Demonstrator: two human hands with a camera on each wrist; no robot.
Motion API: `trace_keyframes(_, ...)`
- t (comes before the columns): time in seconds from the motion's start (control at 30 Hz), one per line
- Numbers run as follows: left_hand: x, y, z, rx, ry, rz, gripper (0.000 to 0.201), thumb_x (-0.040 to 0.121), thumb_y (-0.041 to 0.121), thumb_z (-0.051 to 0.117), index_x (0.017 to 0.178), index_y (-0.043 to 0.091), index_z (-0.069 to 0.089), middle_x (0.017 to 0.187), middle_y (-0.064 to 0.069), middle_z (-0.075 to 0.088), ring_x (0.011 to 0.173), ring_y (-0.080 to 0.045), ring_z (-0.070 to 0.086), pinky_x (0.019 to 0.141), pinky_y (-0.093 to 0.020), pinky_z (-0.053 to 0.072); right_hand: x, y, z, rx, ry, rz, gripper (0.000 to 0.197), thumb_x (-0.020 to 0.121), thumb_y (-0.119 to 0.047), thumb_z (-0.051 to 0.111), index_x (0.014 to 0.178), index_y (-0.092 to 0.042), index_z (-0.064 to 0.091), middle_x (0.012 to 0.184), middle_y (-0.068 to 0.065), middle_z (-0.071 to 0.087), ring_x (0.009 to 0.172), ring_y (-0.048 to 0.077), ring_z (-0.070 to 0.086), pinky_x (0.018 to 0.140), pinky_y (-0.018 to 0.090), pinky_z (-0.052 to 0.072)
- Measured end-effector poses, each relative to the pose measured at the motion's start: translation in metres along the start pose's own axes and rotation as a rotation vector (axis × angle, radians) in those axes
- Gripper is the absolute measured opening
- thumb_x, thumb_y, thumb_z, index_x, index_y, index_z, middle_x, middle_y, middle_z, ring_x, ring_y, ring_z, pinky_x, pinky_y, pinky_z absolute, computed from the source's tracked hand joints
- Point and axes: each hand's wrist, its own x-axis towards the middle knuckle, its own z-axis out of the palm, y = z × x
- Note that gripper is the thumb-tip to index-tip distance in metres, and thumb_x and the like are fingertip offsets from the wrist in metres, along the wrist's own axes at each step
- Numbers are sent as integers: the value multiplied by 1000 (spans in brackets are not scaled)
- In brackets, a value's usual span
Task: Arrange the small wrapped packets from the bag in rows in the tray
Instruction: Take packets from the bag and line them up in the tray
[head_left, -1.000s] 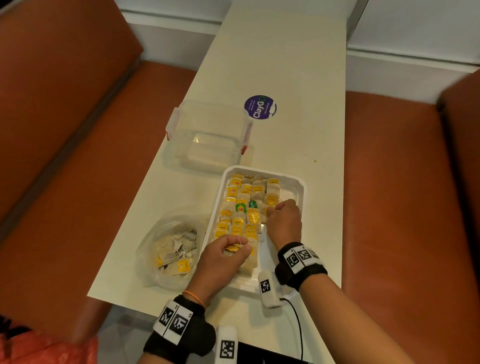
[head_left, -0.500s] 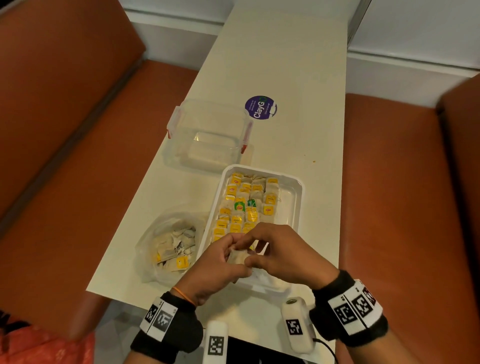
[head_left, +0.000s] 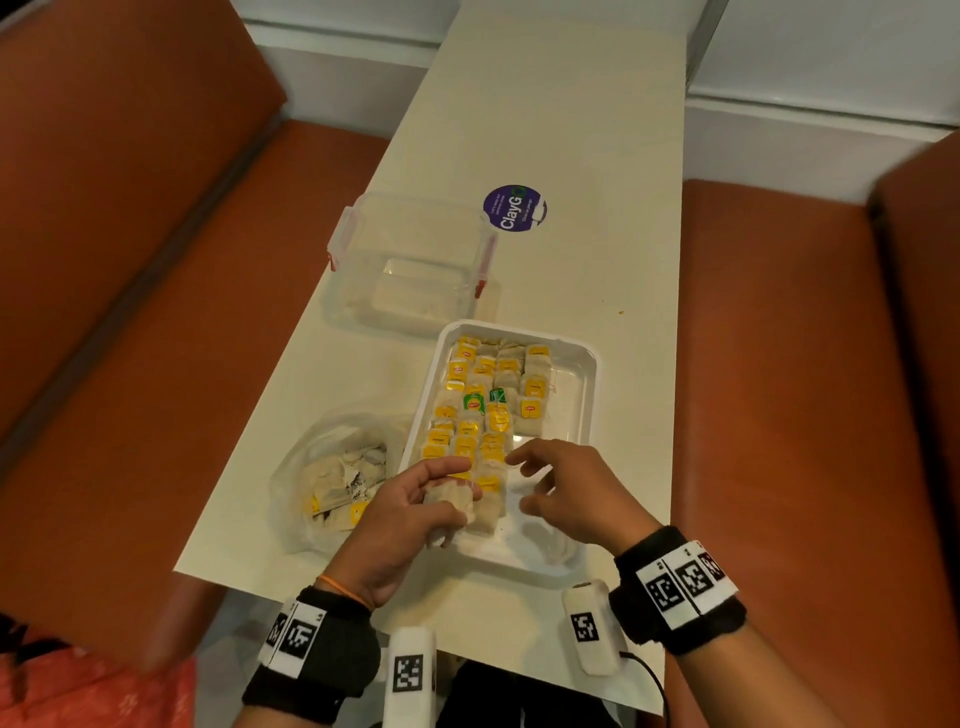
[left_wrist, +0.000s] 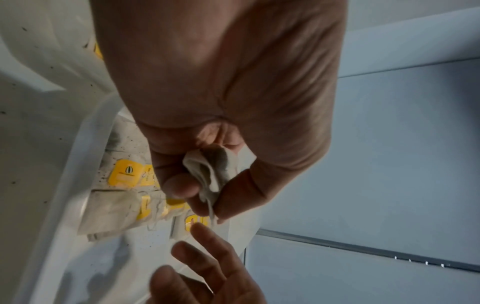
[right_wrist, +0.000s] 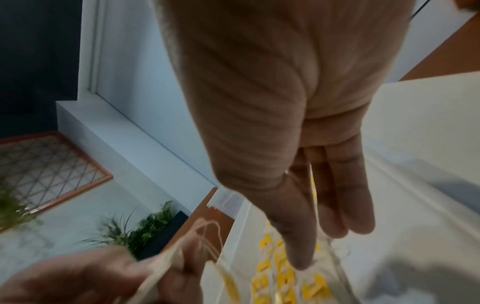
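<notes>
Left hand (head_left: 400, 519) pinches a packet (head_left: 453, 500); right hand (head_left: 571, 493) just beside

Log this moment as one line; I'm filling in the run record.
left hand: grips packets | right hand: open, empty, over tray | tray: rows partly filled | bag: packets remain

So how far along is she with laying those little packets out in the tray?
Well over half. The tray already holds neat rows of packets along its left and middle. The left hand grips another packet; the right hand hovers open. The tray's right strip is bare, and the bag holds more.
</notes>
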Motion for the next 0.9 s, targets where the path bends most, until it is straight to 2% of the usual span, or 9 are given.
trace_keyframes(0.1,-4,4,-2,-38,-40,15,56,75,-15,71,126,8,69,108,-21,76,85,-19,71,56,-26,51,-2,-10,11,11,-60,-114,69,75,-30,91,135,-42,58,120,-13,61,95,7,64,80,23,54)
trace_keyframes(0.2,-10,10,0,-62,-101,37,63,65,-9,69,126,6,68,101,-18,75,74,-15,68,55,-25,50,-4,-22,22,140,-58,-197,74,73,-32,91,137,-46,55,129,-20,59,103,6,63,84,28,57)
trace_keyframes(0.3,-12,14,0,-95,-144,51,65,63,-11,66,126,2,66,99,-20,73,77,-19,68,53,-26,50,-6,-30,26,278,-112,-223,58,80,-26,87,131,-39,61,126,-20,62,105,1,63,83,23,54)
trace_keyframes(0.37,-13,17,-4,-112,-157,50,64,62,-12,64,125,2,66,98,-22,71,78,-24,64,52,-27,47,-6,-31,25,254,-90,-226,33,88,-28,82,119,-31,71,109,-21,67,96,-5,64,81,21,52)
trace_keyframes(0.43,-13,18,-9,-136,-149,36,62,61,-12,63,121,4,69,96,-23,69,78,-28,60,51,-28,44,-5,-28,21,284,-57,-207,12,91,-31,80,102,-26,78,91,-16,74,83,1,69,78,27,57)
trace_keyframes(0.53,-15,19,-11,-131,-143,21,62,61,-12,63,121,3,68,94,-24,70,76,-27,61,51,-28,43,-6,-26,13,408,-90,-178,10,94,-22,78,101,-18,81,88,0,80,82,16,76,81,41,63)
trace_keyframes(0.7,-15,16,-10,-115,-137,-14,60,69,-6,67,129,1,63,104,-28,72,84,-29,66,54,-30,48,-20,-30,-2,629,-102,-185,17,101,-14,66,113,-7,76,95,8,80,88,26,77,81,39,63)
trace_keyframes(0.77,-16,15,-8,-131,-132,-26,55,76,0,72,130,2,63,108,-27,72,87,-30,67,56,-30,50,-24,-32,-9,696,-54,-189,19,102,-14,65,115,-6,76,97,8,80,87,27,77,81,40,63)
trace_keyframes(0.9,-15,14,-1,-194,-93,-42,44,89,18,73,128,1,63,107,-23,71,86,-28,68,57,-29,50,-30,-41,-25,789,2,-221,20,101,-11,64,116,-5,76,100,9,80,86,27,76,78,35,63)
